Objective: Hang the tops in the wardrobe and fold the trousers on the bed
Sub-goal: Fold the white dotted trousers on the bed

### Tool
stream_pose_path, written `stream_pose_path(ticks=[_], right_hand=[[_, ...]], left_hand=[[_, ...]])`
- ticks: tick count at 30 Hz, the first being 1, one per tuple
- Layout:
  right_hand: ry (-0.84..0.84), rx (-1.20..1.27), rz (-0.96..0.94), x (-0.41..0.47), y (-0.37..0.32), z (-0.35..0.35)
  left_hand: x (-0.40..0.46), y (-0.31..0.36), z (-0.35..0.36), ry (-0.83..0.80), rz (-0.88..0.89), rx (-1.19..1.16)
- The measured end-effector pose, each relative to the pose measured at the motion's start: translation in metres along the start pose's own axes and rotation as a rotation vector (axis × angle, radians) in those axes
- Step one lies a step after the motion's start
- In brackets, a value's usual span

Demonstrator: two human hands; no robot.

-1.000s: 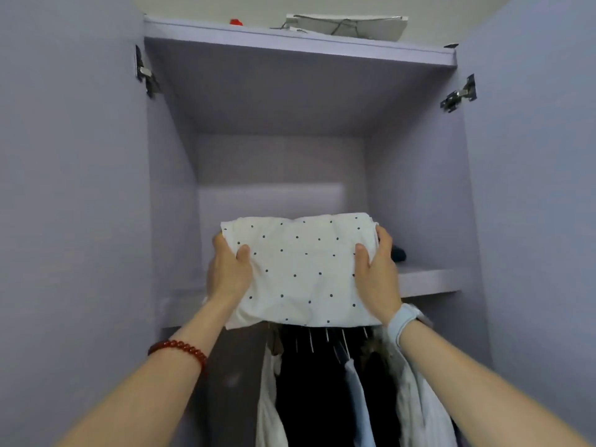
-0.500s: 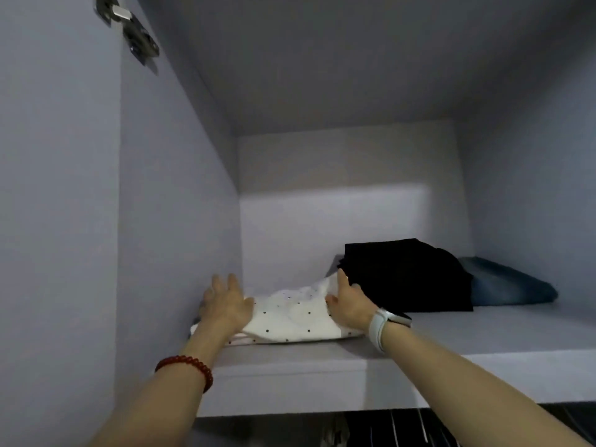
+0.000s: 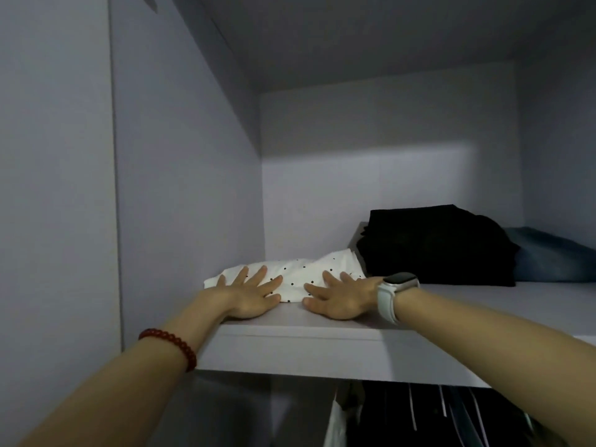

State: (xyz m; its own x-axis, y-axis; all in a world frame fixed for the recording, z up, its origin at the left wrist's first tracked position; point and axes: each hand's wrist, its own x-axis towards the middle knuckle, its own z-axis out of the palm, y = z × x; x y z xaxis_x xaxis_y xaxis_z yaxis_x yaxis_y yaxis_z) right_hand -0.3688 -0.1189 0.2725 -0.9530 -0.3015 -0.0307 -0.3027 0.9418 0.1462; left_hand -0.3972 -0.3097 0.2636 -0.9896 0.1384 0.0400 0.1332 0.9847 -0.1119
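Note:
A folded white garment with small black dots [image 3: 298,274] lies flat on the wardrobe's upper shelf [image 3: 322,346], near the left wall. My left hand [image 3: 248,295] rests on its left front part with fingers spread and straight. My right hand [image 3: 338,298] lies flat beside it at the garment's right front edge, fingers spread, a white watch on that wrist. Both palms press down on cloth and shelf; neither grips anything.
A folded black garment [image 3: 435,250] sits right of the dotted one, touching it, with a folded blue denim piece [image 3: 554,259] further right. Below the shelf, hanging clothes on hangers [image 3: 419,414] show. The wardrobe's left wall [image 3: 187,188] stands close to my left hand.
The dotted garment was carried up in both hands, set on the shelf and pushed further in. My hands have let go and now lie flat with fingers spread.

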Motion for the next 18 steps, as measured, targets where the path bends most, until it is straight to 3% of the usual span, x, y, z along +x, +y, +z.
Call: stream_pose_path(ticks=[11,15,18], right_hand=[[0.044,0.098,0.051,0.092,0.017,-0.007],[0.191,-0.044,0.054,0.089,0.025,-0.013],[0.452,0.13,0.033,0.07,0.034,-0.022]], left_hand=[[0.099,-0.005,-0.011,-0.04,-0.04,0.092],[0.094,-0.01,-0.022,0.105,-0.04,0.076],[0.063,-0.01,-0.038,0.309,-0.094,0.026]])
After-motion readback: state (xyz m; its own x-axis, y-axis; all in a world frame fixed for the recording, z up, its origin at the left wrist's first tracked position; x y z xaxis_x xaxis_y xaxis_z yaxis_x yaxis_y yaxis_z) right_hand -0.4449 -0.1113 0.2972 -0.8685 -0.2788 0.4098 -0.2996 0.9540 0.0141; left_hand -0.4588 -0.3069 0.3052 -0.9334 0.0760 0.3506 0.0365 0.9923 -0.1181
